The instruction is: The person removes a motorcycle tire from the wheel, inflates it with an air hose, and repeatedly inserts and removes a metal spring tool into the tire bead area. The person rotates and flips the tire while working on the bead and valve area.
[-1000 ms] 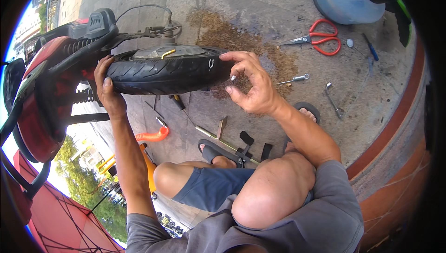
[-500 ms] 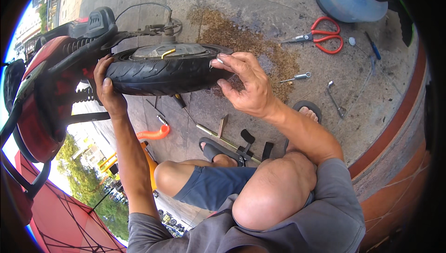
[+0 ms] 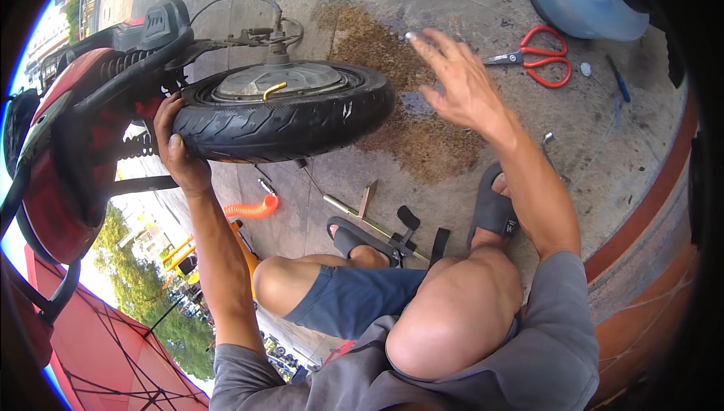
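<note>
A black tyre (image 3: pixel 286 128) on a scooter wheel stands in front of me, with a grey hub (image 3: pixel 279 83) and a short bent yellow piece (image 3: pixel 275 90) by the rim. My left hand (image 3: pixel 179 147) is wrapped round the tyre's left side, thumb on the tread. To the right of the tyre, my right hand (image 3: pixel 464 83) hovers over the ground, touching no part of the wheel. Its fingers are stretched and the thumb is apart. A tiny whitish spot shows at one fingertip; I cannot tell what it is. A small pale mark (image 3: pixel 347 111) shows on the tyre.
Red-handled scissors (image 3: pixel 547 56), a blue pen-like tool (image 3: pixel 618 79) and a blue water container (image 3: pixel 577 4) are at the right. Brown wet grit (image 3: pixel 369 41) covers ground beyond the tyre. An orange coiled hose (image 3: pixel 255 207) and a metal bar (image 3: pixel 362 219) lie nearer me. The red scooter body (image 3: pixel 68 177) fills the left.
My right hand has left the tyre and moved right, away from it. A pale mark now shows where its fingers were. My left hand stays on the tyre.
</note>
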The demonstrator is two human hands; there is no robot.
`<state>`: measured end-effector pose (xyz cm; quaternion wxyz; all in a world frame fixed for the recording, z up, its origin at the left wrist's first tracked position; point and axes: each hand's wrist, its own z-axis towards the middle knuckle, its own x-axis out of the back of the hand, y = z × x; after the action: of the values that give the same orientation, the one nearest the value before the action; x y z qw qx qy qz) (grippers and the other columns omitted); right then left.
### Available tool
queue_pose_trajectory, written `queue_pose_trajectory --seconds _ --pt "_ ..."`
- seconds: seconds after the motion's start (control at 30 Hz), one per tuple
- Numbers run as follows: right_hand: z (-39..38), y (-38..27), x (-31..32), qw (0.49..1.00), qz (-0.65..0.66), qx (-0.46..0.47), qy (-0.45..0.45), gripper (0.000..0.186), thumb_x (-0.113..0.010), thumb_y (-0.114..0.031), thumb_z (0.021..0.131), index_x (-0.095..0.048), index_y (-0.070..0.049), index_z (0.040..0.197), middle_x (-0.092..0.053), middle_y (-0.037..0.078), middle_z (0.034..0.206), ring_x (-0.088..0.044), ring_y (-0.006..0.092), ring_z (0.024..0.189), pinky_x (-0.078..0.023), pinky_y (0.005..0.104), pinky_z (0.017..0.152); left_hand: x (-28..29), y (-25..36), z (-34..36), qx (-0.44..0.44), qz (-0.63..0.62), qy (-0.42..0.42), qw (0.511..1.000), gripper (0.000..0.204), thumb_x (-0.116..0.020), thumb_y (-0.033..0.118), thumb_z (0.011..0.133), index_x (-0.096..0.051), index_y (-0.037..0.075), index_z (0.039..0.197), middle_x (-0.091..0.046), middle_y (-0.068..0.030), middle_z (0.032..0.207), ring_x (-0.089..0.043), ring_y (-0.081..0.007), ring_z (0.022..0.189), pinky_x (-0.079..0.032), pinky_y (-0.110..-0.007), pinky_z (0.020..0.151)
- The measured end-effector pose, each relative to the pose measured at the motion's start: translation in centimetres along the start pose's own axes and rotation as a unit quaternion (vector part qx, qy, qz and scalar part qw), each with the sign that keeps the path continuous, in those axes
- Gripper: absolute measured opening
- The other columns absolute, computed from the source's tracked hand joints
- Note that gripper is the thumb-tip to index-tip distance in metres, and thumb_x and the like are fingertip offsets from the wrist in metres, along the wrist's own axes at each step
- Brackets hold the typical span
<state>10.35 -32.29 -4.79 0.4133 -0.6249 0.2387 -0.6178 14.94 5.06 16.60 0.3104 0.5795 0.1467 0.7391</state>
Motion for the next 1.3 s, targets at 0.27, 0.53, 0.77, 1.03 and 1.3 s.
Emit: queue_pose_trajectory --seconds 0.27,0.53,0.77,1.03,1.3 --pt "-0.3 -7.2 -0.2 0.968 0.218 0.107 0.067 0.048 -0.081 -0.018 0.076 -0.068 -0.004 0.12 -0.065 0.015 0.114 -0.062 0.0331 0.098 -0.052 0.0402 0.088 0.1 -0.6 0.1 -0.001 0.0 0.008 1.0 0.066 -0.042 0.051 0.088 -0.062 -0.005 0.117 -0.058 -0.0209 0.129 -0.052 -0.0312 0.125 -0.033 -0.042 0.111" --pt "-1.2 -8.8 -0.9 0.95 0.241 0.153 0.126 0.04 -0.082 -0.002 0.069 -0.069 -0.006 0.106 -0.064 0.014 0.113 -0.064 0.0315 0.096 -0.055 0.039 0.082 0.0 -1.1 0.5 -0.001 -0.018 0.011 1.0 0.065 -0.041 0.05 0.089 -0.062 -0.005 0.118 -0.058 -0.0206 0.13 -0.051 -0.0306 0.125 -0.033 -0.043 0.11" --pt "-0.4 -9.1 -1.1 0.947 0.278 0.104 0.12 0.049 -0.082 -0.003 0.067 -0.066 -0.006 0.113 -0.062 0.013 0.11 -0.063 0.0308 0.096 -0.052 0.0393 0.085 0.1 -1.3 0.6 0.002 -0.02 0.009 1.0 0.065 -0.041 0.049 0.089 -0.062 -0.004 0.118 -0.058 -0.0203 0.13 -0.051 -0.0304 0.125 -0.033 -0.043 0.111" --pt "0.3 -8.6 -0.7 0.942 0.291 0.14 0.088 0.042 -0.083 -0.011 0.068 -0.07 -0.011 0.108 -0.061 0.011 0.103 -0.061 0.0308 0.092 -0.054 0.0391 0.079 0.1 -1.4 0.6 0.002 -0.029 0.009 1.0 0.065 -0.042 0.05 0.088 -0.062 -0.005 0.117 -0.058 -0.0206 0.129 -0.051 -0.0305 0.126 -0.032 -0.043 0.111" --pt "2.9 -6.4 -0.6 0.937 0.279 0.208 0.034 0.038 -0.083 -0.027 0.07 -0.07 -0.012 0.102 -0.063 0.011 0.093 -0.065 0.0317 0.084 -0.054 0.0408 0.072 0.2 -1.4 0.4 -0.005 -0.032 0.009 0.999 0.063 -0.041 0.048 0.089 -0.062 -0.005 0.116 -0.058 -0.021 0.129 -0.051 -0.031 0.125 -0.033 -0.043 0.11"
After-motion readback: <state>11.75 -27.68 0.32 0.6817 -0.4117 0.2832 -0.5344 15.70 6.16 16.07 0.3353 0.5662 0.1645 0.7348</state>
